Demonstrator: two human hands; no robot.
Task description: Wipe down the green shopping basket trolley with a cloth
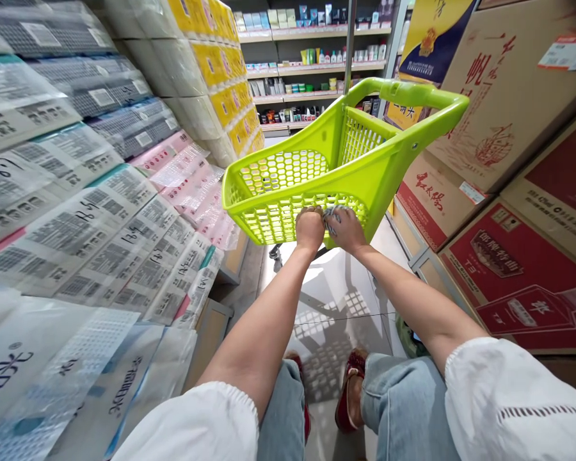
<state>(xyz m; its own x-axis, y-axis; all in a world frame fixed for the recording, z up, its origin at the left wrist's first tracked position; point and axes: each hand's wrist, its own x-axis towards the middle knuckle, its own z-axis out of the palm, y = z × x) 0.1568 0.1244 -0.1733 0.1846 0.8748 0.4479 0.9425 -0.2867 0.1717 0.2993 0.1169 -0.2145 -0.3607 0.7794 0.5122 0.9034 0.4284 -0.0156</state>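
A bright green plastic shopping cart (388, 160) stands turned sideways in front of me, with latticed sides and its handle at the upper right. My left hand (310, 228) is closed in a fist against the lattice of the near side. Right beside it, my right hand (346, 228) curls round a small grey-and-white bunched thing, perhaps cloth or cord (334, 212). This bundle lies between the two hands, and its kind is unclear. What the left fingers grip is mostly hidden. Both arms reach out straight and the hands nearly touch.
Stacked paper packs (125, 211) line the left side, with yellow-fronted packs (216, 64) behind. Large printed cartons (509, 256) rise on the right. Shelves of bottles and boxes (317, 61) stand at the back. A dark green object (408, 336) lies on the floor by my right leg.
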